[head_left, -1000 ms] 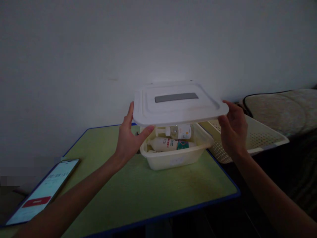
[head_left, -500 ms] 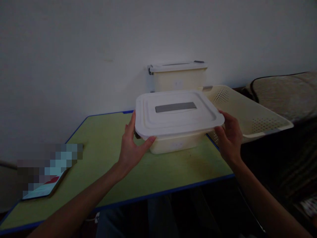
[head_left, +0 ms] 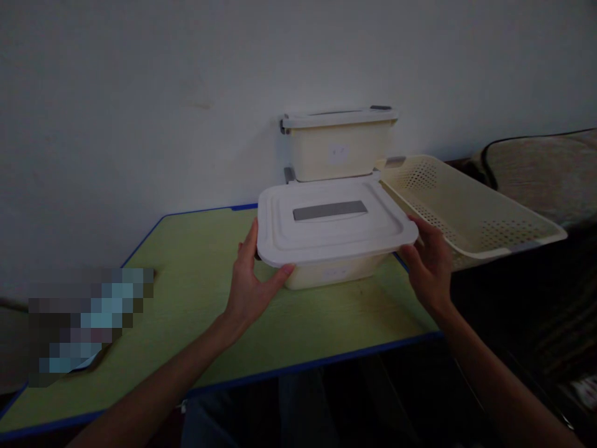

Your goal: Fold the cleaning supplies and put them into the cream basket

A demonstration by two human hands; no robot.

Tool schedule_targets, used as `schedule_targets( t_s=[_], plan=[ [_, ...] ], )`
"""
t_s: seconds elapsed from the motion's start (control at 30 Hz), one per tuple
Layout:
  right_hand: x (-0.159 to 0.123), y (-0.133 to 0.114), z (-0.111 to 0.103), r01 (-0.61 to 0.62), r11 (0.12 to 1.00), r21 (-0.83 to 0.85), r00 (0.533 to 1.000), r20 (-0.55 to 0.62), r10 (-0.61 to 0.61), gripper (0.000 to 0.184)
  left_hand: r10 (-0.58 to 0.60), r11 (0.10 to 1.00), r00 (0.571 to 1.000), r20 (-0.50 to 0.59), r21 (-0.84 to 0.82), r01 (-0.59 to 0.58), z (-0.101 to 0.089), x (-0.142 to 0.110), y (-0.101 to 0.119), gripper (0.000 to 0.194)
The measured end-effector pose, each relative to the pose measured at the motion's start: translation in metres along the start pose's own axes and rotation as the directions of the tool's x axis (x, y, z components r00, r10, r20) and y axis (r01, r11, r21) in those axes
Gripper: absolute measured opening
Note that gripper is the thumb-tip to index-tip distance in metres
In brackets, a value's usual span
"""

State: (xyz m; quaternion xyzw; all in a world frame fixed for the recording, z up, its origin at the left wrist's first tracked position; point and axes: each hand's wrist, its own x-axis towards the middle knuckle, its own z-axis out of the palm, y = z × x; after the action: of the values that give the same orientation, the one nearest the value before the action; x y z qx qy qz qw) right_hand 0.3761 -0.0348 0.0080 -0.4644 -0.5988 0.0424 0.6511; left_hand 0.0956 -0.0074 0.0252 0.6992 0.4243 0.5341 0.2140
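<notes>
A white lid (head_left: pixel 333 227) with a grey strip handle lies on top of a cream plastic box (head_left: pixel 333 274) on the green table (head_left: pixel 196 298). My left hand (head_left: pixel 254 283) grips the lid's left edge, thumb under the front rim, fingers up along the side. My right hand (head_left: pixel 429 264) holds the lid's right edge in the same way. The box's contents are hidden under the lid.
Behind the box, a second cream lidded box (head_left: pixel 338 143) stands stacked by the white wall. A perforated cream basket (head_left: pixel 466 208) sits tilted at the right, past the table's edge. A blurred-out phone (head_left: pixel 84 317) lies at the table's left. A cushion (head_left: pixel 545 168) is far right.
The lid was held above the open box with bottles showing inside; both hands lowered it onto the box, and it now covers the box. The view has lifted, showing the stacked box behind.
</notes>
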Motion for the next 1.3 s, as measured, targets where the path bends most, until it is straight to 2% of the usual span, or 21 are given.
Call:
schedule_targets(
  t_s=[0.23,0.4,0.6,0.7,0.8,0.87,0.97,1.0,1.1,1.2,1.3],
  plan=[
    [-0.003,0.003,-0.001,0.003,1.0,-0.018,1.0,-0.002,-0.003,0.038,0.002,0.999,1.0,0.007,0.04,-0.002,0.0,-0.002,-0.004,0.081],
    [-0.002,0.002,-0.001,-0.019,0.999,-0.027,1.0,0.009,0.019,0.037,0.005,0.998,1.0,0.013,0.063,-0.006,0.0,-0.002,-0.004,0.075],
    [0.0,0.0,-0.009,-0.046,0.999,-0.029,0.996,0.073,0.048,0.038,0.012,0.991,0.999,0.049,0.13,-0.019,-0.004,-0.005,-0.005,0.073],
    [0.012,-0.003,-0.019,-0.049,0.998,-0.037,0.991,0.124,0.053,0.036,-0.001,0.99,0.996,0.092,0.141,-0.012,-0.012,0.002,-0.008,0.076],
    [0.039,-0.008,-0.026,-0.072,0.994,-0.081,0.985,0.15,0.083,0.036,-0.007,0.99,0.993,0.117,0.138,-0.009,-0.022,0.024,-0.008,0.075],
    [0.062,-0.01,-0.024,-0.078,0.984,-0.158,0.961,0.251,0.116,0.04,-0.006,0.988,0.989,0.149,0.157,-0.018,-0.024,0.045,-0.005,0.073],
    [0.091,-0.01,-0.012,-0.064,0.963,-0.262,0.859,0.476,0.187,0.048,-0.019,0.975,0.96,0.278,0.219,-0.044,-0.017,0.074,0.002,0.071],
    [0.099,-0.009,-0.006,-0.061,0.961,-0.27,0.837,0.511,0.196,0.049,-0.015,0.974,0.946,0.324,0.22,-0.06,-0.013,0.081,0.004,0.071],
    [0.111,-0.006,0.013,-0.035,0.957,-0.287,0.798,0.568,0.199,0.05,0.001,0.976,0.895,0.446,0.194,-0.097,0.0,0.093,0.009,0.072],
    [0.113,-0.002,0.023,-0.032,0.949,-0.315,0.765,0.603,0.226,0.052,-0.035,0.969,0.835,0.549,0.222,-0.105,0.007,0.095,0.01,0.069],
    [0.113,0.001,0.024,-0.012,0.956,-0.294,0.751,0.629,0.203,0.053,-0.031,0.964,0.822,0.569,0.234,-0.126,0.007,0.094,0.01,0.067]
  ],
)
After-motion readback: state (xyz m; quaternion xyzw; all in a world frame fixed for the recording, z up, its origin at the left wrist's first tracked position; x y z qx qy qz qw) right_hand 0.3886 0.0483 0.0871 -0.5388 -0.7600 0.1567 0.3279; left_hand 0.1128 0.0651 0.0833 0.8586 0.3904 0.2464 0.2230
